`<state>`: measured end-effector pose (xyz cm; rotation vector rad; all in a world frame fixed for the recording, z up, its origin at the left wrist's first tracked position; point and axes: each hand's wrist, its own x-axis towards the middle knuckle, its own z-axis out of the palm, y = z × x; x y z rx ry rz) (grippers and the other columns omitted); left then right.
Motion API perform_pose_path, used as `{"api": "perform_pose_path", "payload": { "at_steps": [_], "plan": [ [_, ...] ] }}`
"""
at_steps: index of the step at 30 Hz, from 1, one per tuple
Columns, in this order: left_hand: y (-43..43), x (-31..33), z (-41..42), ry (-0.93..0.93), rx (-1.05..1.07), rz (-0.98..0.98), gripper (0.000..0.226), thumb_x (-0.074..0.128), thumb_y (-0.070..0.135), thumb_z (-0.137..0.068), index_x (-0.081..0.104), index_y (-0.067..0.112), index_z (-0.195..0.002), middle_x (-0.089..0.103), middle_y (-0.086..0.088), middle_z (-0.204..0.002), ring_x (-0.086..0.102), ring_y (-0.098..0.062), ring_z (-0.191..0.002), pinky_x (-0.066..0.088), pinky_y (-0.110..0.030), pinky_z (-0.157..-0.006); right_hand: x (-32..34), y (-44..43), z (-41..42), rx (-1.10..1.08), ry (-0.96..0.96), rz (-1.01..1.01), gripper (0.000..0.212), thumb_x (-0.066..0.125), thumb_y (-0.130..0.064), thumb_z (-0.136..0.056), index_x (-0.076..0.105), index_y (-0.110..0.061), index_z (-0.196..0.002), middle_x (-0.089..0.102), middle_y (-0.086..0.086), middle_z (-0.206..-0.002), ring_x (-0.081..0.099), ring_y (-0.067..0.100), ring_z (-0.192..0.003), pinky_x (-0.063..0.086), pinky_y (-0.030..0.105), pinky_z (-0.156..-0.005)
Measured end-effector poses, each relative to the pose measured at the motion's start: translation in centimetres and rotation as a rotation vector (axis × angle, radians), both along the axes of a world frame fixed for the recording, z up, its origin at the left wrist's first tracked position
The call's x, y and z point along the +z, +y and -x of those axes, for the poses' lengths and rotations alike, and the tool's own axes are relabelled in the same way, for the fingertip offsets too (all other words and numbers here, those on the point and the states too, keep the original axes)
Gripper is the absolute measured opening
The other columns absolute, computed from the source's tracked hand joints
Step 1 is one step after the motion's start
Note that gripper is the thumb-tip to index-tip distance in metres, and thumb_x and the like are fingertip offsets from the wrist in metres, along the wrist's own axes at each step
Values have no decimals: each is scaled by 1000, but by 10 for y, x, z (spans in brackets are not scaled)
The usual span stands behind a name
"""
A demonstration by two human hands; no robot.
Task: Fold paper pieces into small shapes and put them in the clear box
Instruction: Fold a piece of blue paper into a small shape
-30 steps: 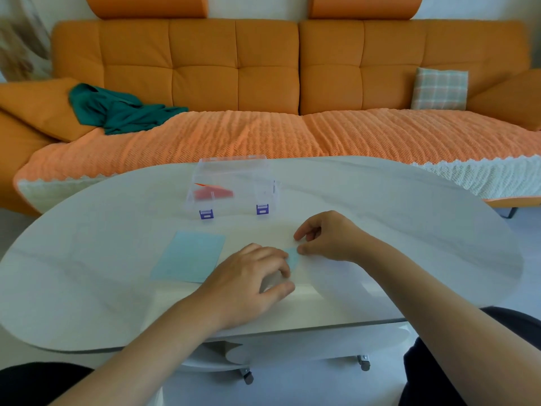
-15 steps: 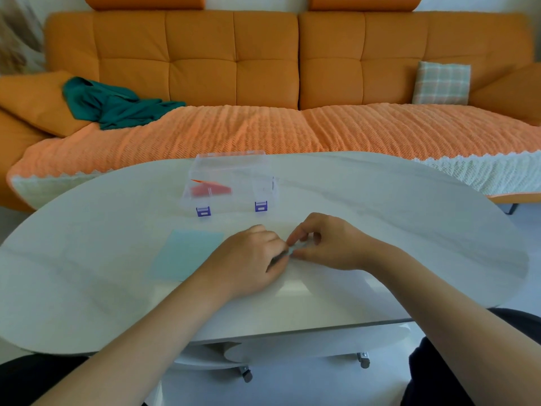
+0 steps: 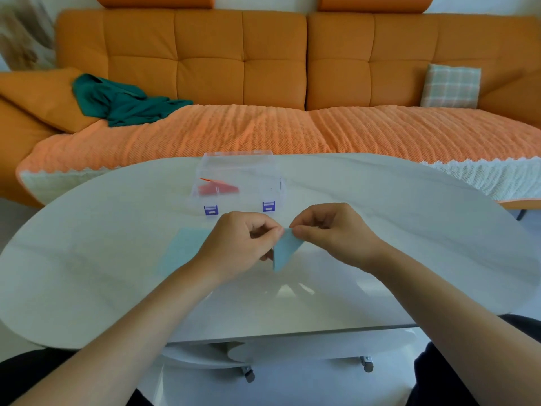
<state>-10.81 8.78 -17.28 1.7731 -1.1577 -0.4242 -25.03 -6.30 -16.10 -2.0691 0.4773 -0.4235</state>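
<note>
Paper sheet (image 3: 182, 251), pale blue, flat and roughly square, lies on the bench (image 3: 409, 244) at the left. Its right part is covered by the left hand (image 3: 240, 247). The left hand's fingers are curled, and thumb and forefinger pinch the upper left edge of the folded paper piece (image 3: 285, 251). This piece is a pale blue triangle with crisp edges. It hangs between the two hands with its narrow tip pointing down at the bench; contact with the surface cannot be determined. The right hand (image 3: 333, 232) pinches the piece's upper right corner with curled fingers.

Clear box (image 3: 251, 171), rigid transparent plastic with two blue latches on its near wall, stands just beyond the hands, apart from them. A red folded shape (image 3: 218, 189) lies inside, toward its left.

The bench is an oval with a smooth, glossy white top. Its surface runs wide to the right of the right hand, up to a rounded edge. Behind it stands a tufted orange sofa (image 3: 243, 68).
</note>
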Motion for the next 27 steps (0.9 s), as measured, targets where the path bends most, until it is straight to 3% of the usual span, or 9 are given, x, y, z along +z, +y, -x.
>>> {"api": "perform_pose_path", "payload": {
  "at_steps": [5,10,14,19,23,27],
  "plan": [
    [-1,-4,8,33,20,16,16,66,17,-90,77,20,-79,75,2,-71,74,-19,-66,62,-46,-69,-3,12,-2,-61,-37,95,14,69,-20,-86,74,-23,-73,70,-10,-70,54,0,-62,43,11,-58],
    [-1,-9,11,-56,23,69,13,65,23,-82,76,22,-75,74,7,-71,71,-17,-69,60,-44,-66,-4,14,-2,-56,7,151,12,66,-20,-81,71,-25,-71,69,-7,-71,59,16,-67,51,27,-63],
    [0,-5,2,-93,75,86,17,68,11,-84,72,16,-68,69,3,-64,61,-11,-58,57,-39,-63,-3,2,0,-111,33,133,14,66,-18,-81,70,-22,-67,66,-5,-64,52,7,-57,49,24,-56],
    [3,0,-14,108,194,145,20,66,3,-88,72,7,-69,71,-3,-64,67,-12,-61,57,-26,-61,-4,-17,6,-236,96,65,15,63,-19,-83,66,-12,-70,53,-5,-57,42,8,-48,42,23,-46],
    [2,3,-10,190,130,128,21,64,3,-90,74,7,-72,74,-8,-71,68,-14,-65,58,-25,-63,4,-7,3,-155,-52,-13,12,62,-22,-90,73,-23,-85,71,-4,-79,59,11,-65,50,25,-63],
    [0,1,-2,165,83,118,23,64,7,-92,75,16,-74,74,-7,-74,69,-14,-69,60,-31,-68,0,6,-5,-90,-6,76,13,67,-29,-90,75,-25,-81,72,5,-78,64,29,-74,54,42,-70]
  ]
}}
